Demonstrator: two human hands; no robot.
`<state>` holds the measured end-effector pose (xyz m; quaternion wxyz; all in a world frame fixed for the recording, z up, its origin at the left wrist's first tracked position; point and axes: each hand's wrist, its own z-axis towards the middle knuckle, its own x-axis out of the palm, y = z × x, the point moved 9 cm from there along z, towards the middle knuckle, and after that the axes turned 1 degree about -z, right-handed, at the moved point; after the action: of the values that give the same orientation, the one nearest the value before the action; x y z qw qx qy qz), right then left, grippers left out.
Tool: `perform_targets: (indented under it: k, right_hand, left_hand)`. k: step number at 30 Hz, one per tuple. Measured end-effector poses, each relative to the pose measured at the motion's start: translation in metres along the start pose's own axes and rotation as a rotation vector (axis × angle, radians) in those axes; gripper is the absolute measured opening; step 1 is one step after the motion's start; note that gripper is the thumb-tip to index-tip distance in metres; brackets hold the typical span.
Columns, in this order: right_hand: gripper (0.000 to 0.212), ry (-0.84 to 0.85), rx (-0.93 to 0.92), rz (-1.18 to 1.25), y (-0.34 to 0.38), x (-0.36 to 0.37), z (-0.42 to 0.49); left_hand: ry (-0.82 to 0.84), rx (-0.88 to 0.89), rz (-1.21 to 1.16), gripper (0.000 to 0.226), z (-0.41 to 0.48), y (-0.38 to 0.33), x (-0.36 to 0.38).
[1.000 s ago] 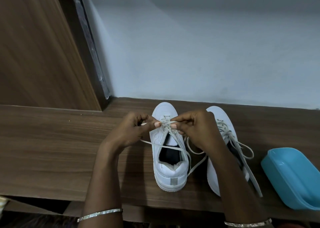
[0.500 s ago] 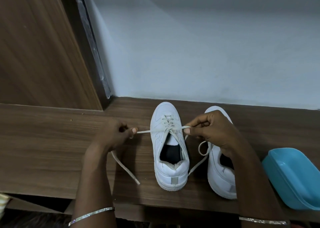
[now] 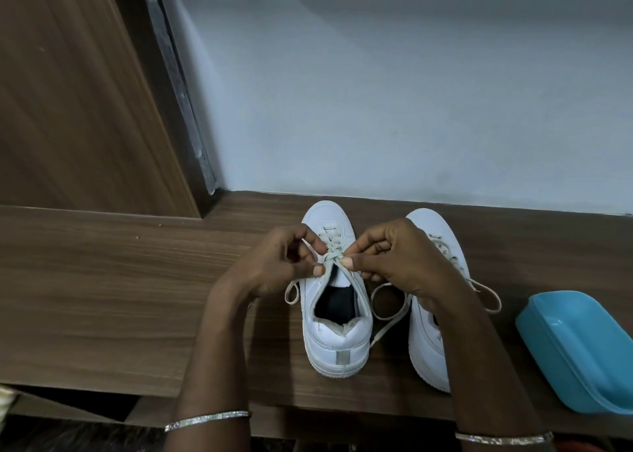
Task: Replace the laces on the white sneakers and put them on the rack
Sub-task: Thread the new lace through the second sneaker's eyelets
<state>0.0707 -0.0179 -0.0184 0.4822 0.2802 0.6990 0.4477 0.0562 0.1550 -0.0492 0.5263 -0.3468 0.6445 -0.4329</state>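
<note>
While the lace (image 3: 334, 258) crosses over the tongue of the white sneaker (image 3: 337, 345) standing heel-near on the wooden shelf (image 3: 102, 297), the left hand (image 3: 274, 266) and right hand (image 3: 394, 259) each pinch a strand of it, the second sneaker (image 3: 428, 348) just right, a blue tub (image 3: 575, 355) farther right.
</note>
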Motion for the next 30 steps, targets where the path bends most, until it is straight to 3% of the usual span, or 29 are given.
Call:
perform_targets:
  k: [3,11,21,27,30]
  right_hand:
    - [0.008,-0.015,-0.011,-0.019,0.001,-0.001,0.000]
    - [0.013,-0.054,-0.015,-0.135,-0.004,-0.010,0.000]
    - [0.017,-0.082,0.044,-0.253,-0.015,-0.011,0.002]
    - [0.016,-0.043,0.109,-0.165,-0.021,-0.010,0.002]
    - [0.015,-0.036,0.131,-0.141,-0.023,-0.009,0.002]
  left_hand:
    - [-0.040,0.017,-0.017,0.009,-0.002,0.001,-0.007]
    - [-0.032,-0.078,-0.078,0.027,-0.003,0.007,-0.002]
    - [-0.046,-0.097,0.009,0.035,-0.005,0.014,-0.012]
    - [-0.067,-0.020,-0.045,0.010,-0.016,-0.002,-0.017]
    - [-0.093,-0.002,-0.046,0.012,-0.015,-0.002,-0.019]
